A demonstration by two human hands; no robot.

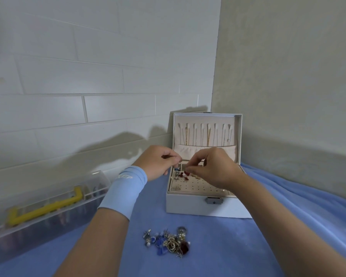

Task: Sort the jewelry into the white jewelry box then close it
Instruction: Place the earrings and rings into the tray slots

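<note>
Pinching small piece (pixel 185 167), left hand (pixel 158 164) and right hand (pixel 214 169) nearly touch over white jewelry box (pixel 188 204); slip likely loses piece in blue cloth (pixel 218 248).

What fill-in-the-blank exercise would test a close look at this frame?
1. The white jewelry box stands with its lid ____.
2. The unsorted jewelry pile lies on a ____ cloth.
3. The clear plastic case at the left has a ____ handle.

Missing words: open; blue; yellow.
</note>
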